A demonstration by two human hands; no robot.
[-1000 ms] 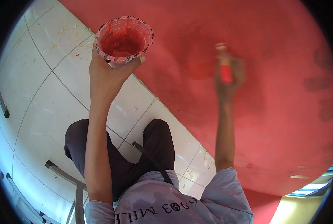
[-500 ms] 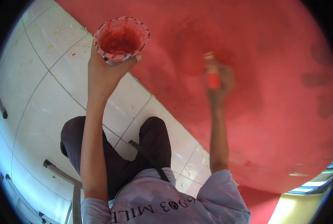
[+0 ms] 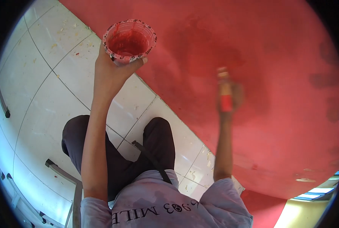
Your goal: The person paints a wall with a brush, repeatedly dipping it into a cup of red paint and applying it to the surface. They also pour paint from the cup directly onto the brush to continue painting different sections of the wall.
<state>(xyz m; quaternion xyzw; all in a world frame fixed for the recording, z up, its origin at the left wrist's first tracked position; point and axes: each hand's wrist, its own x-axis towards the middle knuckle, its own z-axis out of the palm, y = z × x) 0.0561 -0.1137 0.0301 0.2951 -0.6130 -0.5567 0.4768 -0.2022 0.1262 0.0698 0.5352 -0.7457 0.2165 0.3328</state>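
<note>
My left hand (image 3: 114, 72) is wrapped round a clear plastic cup (image 3: 130, 57) with dark lettering on its rim. Red paint (image 3: 128, 42) coats the inside of the cup. Over to the right, my right hand (image 3: 234, 98), smeared by motion, grips a paintbrush (image 3: 226, 99) with a red-and-tan handle and a metal band. The brush points away from me against the red wall (image 3: 291, 102), and its bristles are hard to make out. Darker, wet-looking red patches lie on the wall around and beyond the brush.
White floor tiles (image 3: 44, 106) with scattered flakes meet the red wall along a diagonal edge. My bent knees (image 3: 159, 133) are below the cup. Metal legs (image 3: 65, 173) of furniture stand at the lower left. A yellow surface (image 3: 300, 212) shows at the lower right.
My right hand and the paintbrush have moved down the view, toward me, and slightly right. The cup in my left hand has shifted a little right and down.
</note>
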